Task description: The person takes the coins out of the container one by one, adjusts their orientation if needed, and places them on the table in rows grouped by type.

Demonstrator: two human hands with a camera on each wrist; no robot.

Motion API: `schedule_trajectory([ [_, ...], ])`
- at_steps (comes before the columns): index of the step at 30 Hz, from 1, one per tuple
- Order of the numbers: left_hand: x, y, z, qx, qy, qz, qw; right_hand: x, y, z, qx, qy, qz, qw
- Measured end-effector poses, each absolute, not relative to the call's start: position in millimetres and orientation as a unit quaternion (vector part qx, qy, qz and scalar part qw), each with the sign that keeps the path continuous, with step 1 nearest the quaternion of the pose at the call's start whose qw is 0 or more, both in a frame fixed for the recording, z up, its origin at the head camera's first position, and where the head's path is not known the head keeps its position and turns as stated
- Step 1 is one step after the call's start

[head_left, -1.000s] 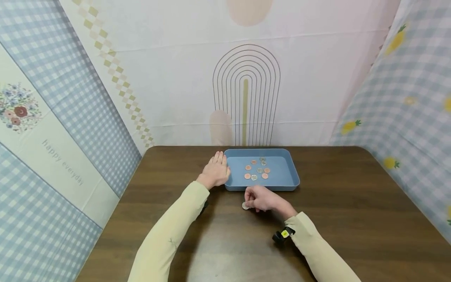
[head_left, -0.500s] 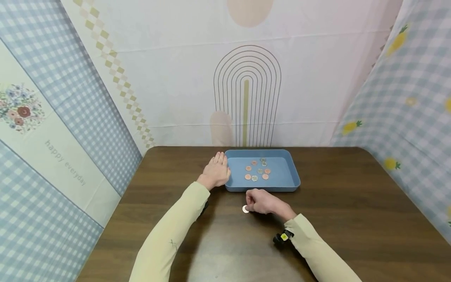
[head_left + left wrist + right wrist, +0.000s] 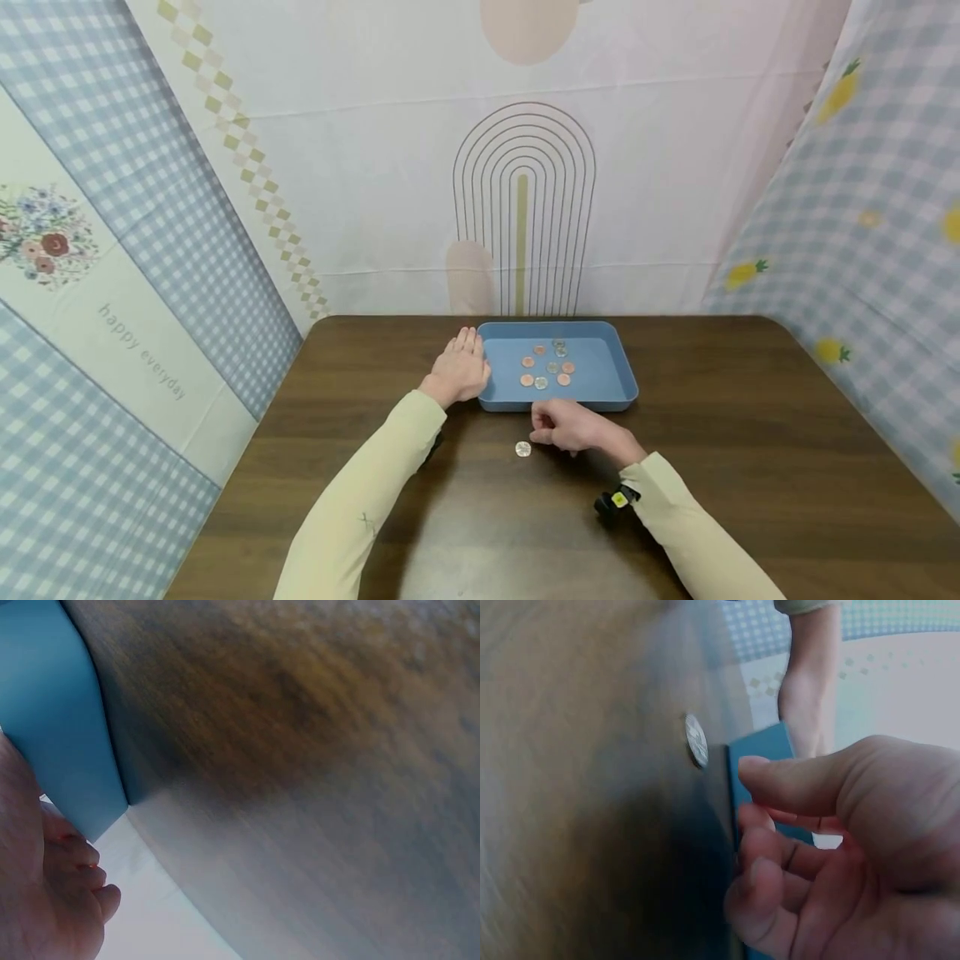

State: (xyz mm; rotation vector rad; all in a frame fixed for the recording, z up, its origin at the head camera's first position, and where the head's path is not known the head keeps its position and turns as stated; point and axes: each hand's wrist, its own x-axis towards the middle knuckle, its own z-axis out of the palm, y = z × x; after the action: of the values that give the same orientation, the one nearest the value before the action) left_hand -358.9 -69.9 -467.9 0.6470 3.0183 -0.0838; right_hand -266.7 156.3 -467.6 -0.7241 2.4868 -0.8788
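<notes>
A blue tray [image 3: 600, 367] at the back of the table holds several copper-coloured and silver coins. My left hand [image 3: 457, 367] lies along its left side with fingers straight; in the left wrist view the hand [image 3: 52, 900] is against the tray's wall [image 3: 67, 727]. In front of the tray a silver coin [image 3: 522, 449] lies flat on the table. My right hand [image 3: 570, 425] hovers just right of that coin. In the right wrist view its fingers [image 3: 765, 892] are loosely bent and hold nothing, apart from the coin [image 3: 696, 741].
The dark wooden table [image 3: 720, 467] extends to both sides of the tray. Behind it hangs a white patterned cloth [image 3: 375, 183], with blue checked cloths at left and right. A black wrist camera [image 3: 615, 502] is strapped to the right wrist.
My right hand has let go of the silver coin and shifted slightly right, leaving it in full view on the table. The left hand stays at the tray.
</notes>
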Motion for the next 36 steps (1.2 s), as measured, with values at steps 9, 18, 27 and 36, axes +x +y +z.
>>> schedule_trajectory([
  [9, -358, -71, -468, 0.21, 0.977, -0.032, 0.024, -276, 169, -454, -0.263, 0.883, -0.328, 0.21],
  [18, -359, -70, -469, 0.209, 0.977, -0.031, 0.025, -290, 173, -439, -0.278, 0.89, -0.321, 0.165],
  [27, -359, -67, -469, 0.208, 0.977, -0.036, 0.028, -306, 177, -438, -0.244, 0.906, -0.324, 0.125],
  [36, -358, -69, -469, 0.205, 0.978, -0.041, 0.026, -323, 176, -451, -0.204, 0.914, -0.334, 0.105],
])
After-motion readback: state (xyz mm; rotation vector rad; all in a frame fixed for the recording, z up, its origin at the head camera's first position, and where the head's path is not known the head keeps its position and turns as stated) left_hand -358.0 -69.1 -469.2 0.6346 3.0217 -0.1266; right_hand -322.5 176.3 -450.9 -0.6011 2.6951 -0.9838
